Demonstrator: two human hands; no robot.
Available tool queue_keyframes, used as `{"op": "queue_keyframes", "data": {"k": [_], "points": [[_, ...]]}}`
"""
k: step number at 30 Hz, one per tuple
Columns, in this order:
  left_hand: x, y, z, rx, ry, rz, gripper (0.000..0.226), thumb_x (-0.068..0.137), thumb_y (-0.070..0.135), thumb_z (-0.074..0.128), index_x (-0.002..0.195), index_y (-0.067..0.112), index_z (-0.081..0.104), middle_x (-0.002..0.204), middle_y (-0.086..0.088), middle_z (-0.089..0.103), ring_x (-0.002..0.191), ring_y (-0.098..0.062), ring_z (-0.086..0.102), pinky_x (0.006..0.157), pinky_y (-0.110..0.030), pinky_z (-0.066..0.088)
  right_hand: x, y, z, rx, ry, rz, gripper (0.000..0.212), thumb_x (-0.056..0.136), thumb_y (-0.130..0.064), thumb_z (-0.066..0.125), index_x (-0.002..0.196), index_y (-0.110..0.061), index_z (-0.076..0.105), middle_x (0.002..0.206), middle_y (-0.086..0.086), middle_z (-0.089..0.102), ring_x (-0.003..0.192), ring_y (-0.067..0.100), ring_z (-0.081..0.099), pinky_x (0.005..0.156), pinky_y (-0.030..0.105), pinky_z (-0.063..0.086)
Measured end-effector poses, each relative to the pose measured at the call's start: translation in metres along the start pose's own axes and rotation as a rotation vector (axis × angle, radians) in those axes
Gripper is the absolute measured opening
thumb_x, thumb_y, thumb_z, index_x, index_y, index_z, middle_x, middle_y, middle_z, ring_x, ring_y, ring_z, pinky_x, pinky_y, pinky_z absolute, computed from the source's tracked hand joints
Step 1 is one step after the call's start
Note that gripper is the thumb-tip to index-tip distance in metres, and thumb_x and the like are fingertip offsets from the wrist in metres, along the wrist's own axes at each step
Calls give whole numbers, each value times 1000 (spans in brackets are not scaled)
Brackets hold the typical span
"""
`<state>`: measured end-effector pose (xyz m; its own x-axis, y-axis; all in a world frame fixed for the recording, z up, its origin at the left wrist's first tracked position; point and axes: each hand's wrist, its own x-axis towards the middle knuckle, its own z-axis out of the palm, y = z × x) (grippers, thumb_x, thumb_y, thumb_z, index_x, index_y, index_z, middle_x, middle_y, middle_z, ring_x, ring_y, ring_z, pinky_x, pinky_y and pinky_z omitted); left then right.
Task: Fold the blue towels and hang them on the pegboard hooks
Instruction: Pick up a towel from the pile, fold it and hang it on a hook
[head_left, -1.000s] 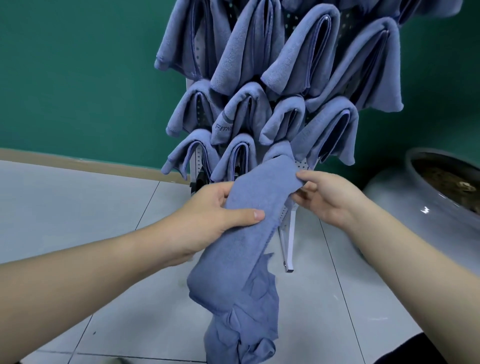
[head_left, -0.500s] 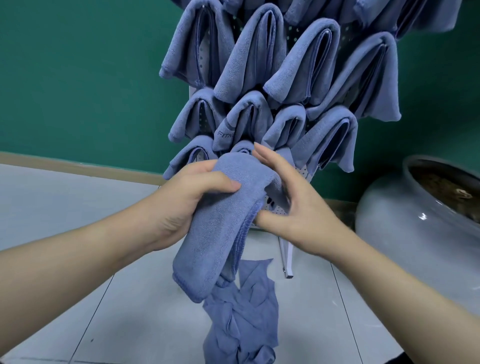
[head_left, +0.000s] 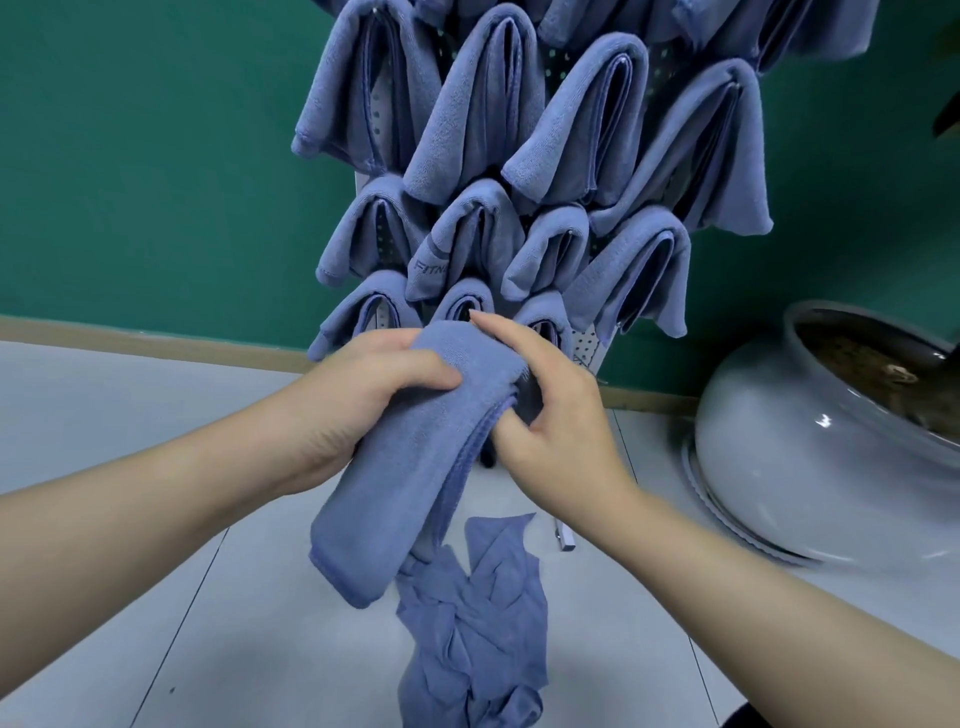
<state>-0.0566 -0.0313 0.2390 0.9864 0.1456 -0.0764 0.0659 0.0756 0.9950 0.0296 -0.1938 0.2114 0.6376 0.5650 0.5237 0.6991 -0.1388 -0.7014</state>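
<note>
Hands clamp one folded towel (head_left: 395, 467): left hand (head_left: 363, 395) grips its top, right hand (head_left: 545, 410) pinches its edge, just below the hung towels (head_left: 519, 156) on the pegboard (head_left: 584, 345).

— What have we got in front of us?
— Our left hand (head_left: 374, 395) grips a folded towel (head_left: 410, 467), our right hand (head_left: 550, 415) pinching its right edge.
— And beyond?
— Hung towels (head_left: 571, 130) cover the pegboard (head_left: 584, 345); a loose pile (head_left: 472, 639) lies near, a grey pot (head_left: 810, 467) right.
</note>
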Motion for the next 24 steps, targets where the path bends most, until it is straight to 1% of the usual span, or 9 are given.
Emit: {"op": "queue_keyframes", "data": {"k": [3, 6, 9, 12, 15, 17, 20, 22, 24], "points": [[0, -3, 1, -22, -72, -6, 37, 83, 25, 68, 115, 7, 72, 110, -17, 76, 96, -30, 75, 84, -39, 61, 1, 0, -2, 105, 80, 91, 49, 89, -1, 57, 135, -18, 64, 105, -10, 73, 88, 3, 65, 78, 21, 49], [1, -8, 2, -2, -137, -17, 43, 78, 18, 76, 121, 11, 70, 116, -12, 76, 101, -25, 75, 87, -34, 61, 9, -3, -10, 158, 218, 150, 35, 90, -4, 56, 119, -19, 71, 83, -3, 72, 71, 18, 62, 65, 33, 51], [1, -16, 7, 60, -137, -30, 48, 75, 14, 84, 121, 13, 69, 116, -8, 77, 103, -22, 75, 86, -31, 60, 17, 1, -22, 173, 319, 232, 30, 92, 4, 54, 80, -22, 63, 61, -15, 57, 58, 6, 46, 57, 22, 41], [5, -27, 21, 97, -65, -34, 33, 84, 24, 78, 111, 7, 70, 99, -4, 79, 88, -18, 74, 74, -24, 56, 24, 11, -33, 198, 410, 353, 36, 92, 0, 52, 64, -18, 38, 57, -13, 38, 60, 8, 31, 54, 22, 29], [15, -44, 39, 163, 15, -60, 29, 95, 33, 65, 92, 5, 66, 77, -1, 73, 70, -20, 63, 63, -28, 52, 25, 21, -43, 130, 435, 414, 34, 89, 0, 50, 63, -16, 34, 56, -9, 36, 59, 10, 28, 52, 23, 26], [24, -59, 47, 376, 113, -4, 23, 95, 43, 68, 102, 21, 68, 93, 10, 76, 86, -11, 69, 74, -22, 55, 21, 26, -48, 46, 417, 439, 31, 89, -3, 50, 63, -14, 36, 55, -7, 38, 57, 11, 29, 52, 26, 28], [35, -65, 60, 676, 270, 178, 52, 90, 50, 71, 135, 31, 53, 128, 18, 62, 117, 1, 57, 95, -16, 45, 12, 35, -55, -85, 357, 462, 23, 85, -9, 52, 66, -9, 39, 55, -1, 40, 57, 17, 30, 53, 35, 30], [40, -60, 73, 765, 268, 322, 64, 91, 53, 66, 147, 28, 46, 140, 17, 53, 129, -2, 49, 107, -23, 40, 5, 41, -61, -144, 323, 478, 19, 84, -15, 54, 67, -10, 46, 56, -3, 47, 57, 20, 37, 54, 36, 35], [45, -55, 89, 807, 206, 359, 71, 87, 58, 61, 150, 29, 44, 142, 17, 51, 132, -3, 47, 110, -28, 39, 2, 44, -69, -142, 318, 520, 8, 85, -19, 58, 77, -16, 58, 66, -5, 61, 65, 20, 53, 61, 36, 46]]}}
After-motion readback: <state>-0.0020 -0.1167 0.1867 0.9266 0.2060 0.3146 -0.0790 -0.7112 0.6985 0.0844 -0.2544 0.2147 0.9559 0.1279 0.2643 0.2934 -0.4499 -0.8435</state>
